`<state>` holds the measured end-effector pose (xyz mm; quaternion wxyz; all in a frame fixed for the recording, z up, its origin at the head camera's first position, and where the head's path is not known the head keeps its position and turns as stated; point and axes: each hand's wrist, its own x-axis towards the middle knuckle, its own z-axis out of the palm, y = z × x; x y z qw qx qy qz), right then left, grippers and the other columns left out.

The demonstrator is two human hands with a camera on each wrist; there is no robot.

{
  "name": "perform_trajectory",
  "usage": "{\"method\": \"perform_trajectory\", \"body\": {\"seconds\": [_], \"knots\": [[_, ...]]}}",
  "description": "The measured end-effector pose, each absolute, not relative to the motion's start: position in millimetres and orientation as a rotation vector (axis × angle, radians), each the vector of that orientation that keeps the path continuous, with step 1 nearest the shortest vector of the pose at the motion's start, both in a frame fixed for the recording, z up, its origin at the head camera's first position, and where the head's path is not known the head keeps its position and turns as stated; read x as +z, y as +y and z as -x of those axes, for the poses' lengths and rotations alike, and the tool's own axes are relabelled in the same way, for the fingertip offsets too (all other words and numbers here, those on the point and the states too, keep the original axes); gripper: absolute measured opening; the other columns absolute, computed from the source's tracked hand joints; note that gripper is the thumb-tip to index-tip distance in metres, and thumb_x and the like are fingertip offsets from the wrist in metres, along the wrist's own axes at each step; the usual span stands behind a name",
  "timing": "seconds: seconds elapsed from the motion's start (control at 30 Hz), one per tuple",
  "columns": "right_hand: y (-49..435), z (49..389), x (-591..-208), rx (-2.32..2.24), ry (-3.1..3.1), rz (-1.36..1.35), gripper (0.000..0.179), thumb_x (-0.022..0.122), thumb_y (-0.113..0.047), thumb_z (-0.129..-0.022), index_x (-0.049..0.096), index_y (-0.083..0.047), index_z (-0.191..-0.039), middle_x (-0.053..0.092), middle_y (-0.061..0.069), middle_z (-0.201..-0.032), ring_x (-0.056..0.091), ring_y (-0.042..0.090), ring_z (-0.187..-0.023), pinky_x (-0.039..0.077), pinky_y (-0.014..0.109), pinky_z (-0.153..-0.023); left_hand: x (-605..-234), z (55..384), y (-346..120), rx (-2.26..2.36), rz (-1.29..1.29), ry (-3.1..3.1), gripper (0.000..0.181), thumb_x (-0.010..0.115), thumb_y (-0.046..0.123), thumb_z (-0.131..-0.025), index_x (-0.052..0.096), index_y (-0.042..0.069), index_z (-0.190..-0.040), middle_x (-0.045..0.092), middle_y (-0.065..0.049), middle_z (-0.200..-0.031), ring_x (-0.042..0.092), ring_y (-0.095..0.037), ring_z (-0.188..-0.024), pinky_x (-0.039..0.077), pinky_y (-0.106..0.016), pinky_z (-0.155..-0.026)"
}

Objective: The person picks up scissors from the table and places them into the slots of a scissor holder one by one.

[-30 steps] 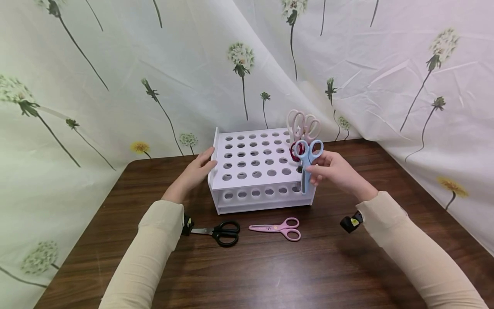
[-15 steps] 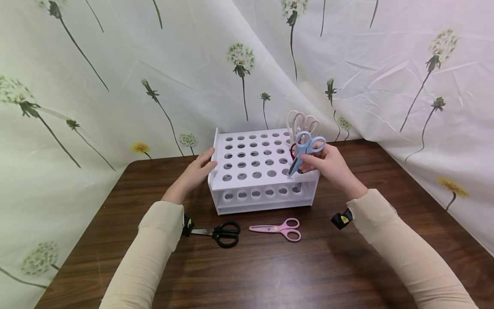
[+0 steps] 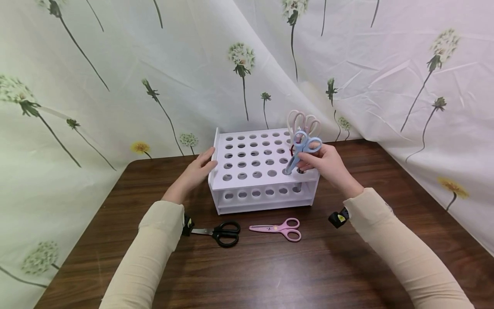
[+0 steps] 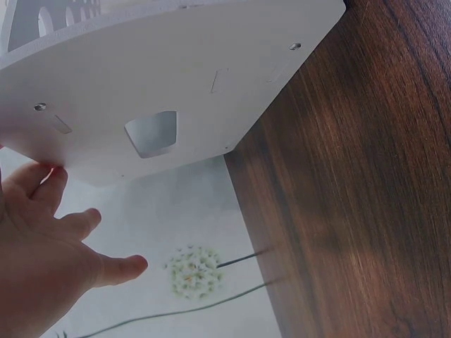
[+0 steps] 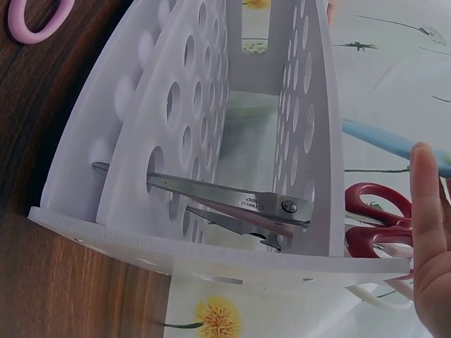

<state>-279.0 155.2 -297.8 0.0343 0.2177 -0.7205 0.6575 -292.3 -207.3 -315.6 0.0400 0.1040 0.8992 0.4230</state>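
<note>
My right hand (image 3: 328, 165) grips light blue scissors (image 3: 302, 146) by the handle area, blades slanting down and left. Their tip is at a front-row hole near the right end of the white rack (image 3: 251, 184); whether it is inside, I cannot tell. In the right wrist view, the blue scissors (image 5: 380, 139) are partly seen behind the fingers. Red-handled scissors (image 5: 361, 238) stand in the rack, their steel blades passing through both perforated boards. My left hand (image 3: 193, 175) rests against the rack's left side panel (image 4: 204, 70), fingers extended.
Pale pink and white scissors handles (image 3: 309, 122) rise at the rack's back right. Black-handled scissors (image 3: 221, 232) and pink scissors (image 3: 279, 228) lie on the wooden table (image 3: 270, 274) before the rack. A dandelion-patterned cloth (image 3: 173, 56) hangs behind.
My right hand has moved left with the blue scissors, tilting them, and then lowered their tip to a front-row hole. The left hand has stayed on the rack's side.
</note>
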Motion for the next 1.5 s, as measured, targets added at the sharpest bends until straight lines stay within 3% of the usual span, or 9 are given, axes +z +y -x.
{"method": "perform_trajectory", "body": {"seconds": [0.37,0.87,1.27,1.5], "knots": [[153.8,281.9,-298.4,1.964,-2.324,-0.59,0.029,0.06,-0.01,-0.09,0.057,0.016,-0.102,0.067,0.013,-0.078,0.066,0.016,-0.068,0.054,0.034,-0.066,-316.9,293.3,-208.1,1.281,-0.325,2.76,0.058,0.038,0.035,-0.099,0.015,0.019,-0.149,0.009,-0.001,-0.153,-0.005,-0.022,-0.138,0.004,-0.047,-0.108],[149.6,286.3,-297.3,1.778,-2.455,-0.583,0.022,0.064,-0.009,-0.087,0.058,0.011,-0.086,0.065,0.019,-0.07,0.066,0.02,-0.061,0.052,0.045,-0.066,-315.1,293.7,-205.7,1.286,-0.305,2.759,0.057,0.038,0.034,-0.099,0.015,0.021,-0.149,0.009,0.001,-0.153,-0.005,-0.021,-0.138,0.005,-0.047,-0.108],[147.2,288.7,-296.2,1.65,-2.56,-0.527,0.022,0.067,-0.012,-0.086,0.061,0.009,-0.085,0.066,0.015,-0.069,0.066,0.019,-0.061,0.054,0.034,-0.063,-315.7,293.8,-206.7,1.292,-0.308,2.753,0.057,0.039,0.034,-0.099,0.015,0.021,-0.149,0.009,0.001,-0.153,-0.004,-0.021,-0.138,0.006,-0.048,-0.108],[144.3,286.8,-292.9,1.425,-2.659,-0.576,0.022,0.067,-0.009,-0.084,0.064,0.004,-0.101,0.065,0.013,-0.082,0.065,0.018,-0.062,0.052,0.027,-0.059,-317.5,294.5,-208.2,1.289,-0.317,2.76,0.057,0.038,0.035,-0.099,0.014,0.021,-0.149,0.009,0.001,-0.153,-0.004,-0.022,-0.138,0.005,-0.048,-0.108]]}}
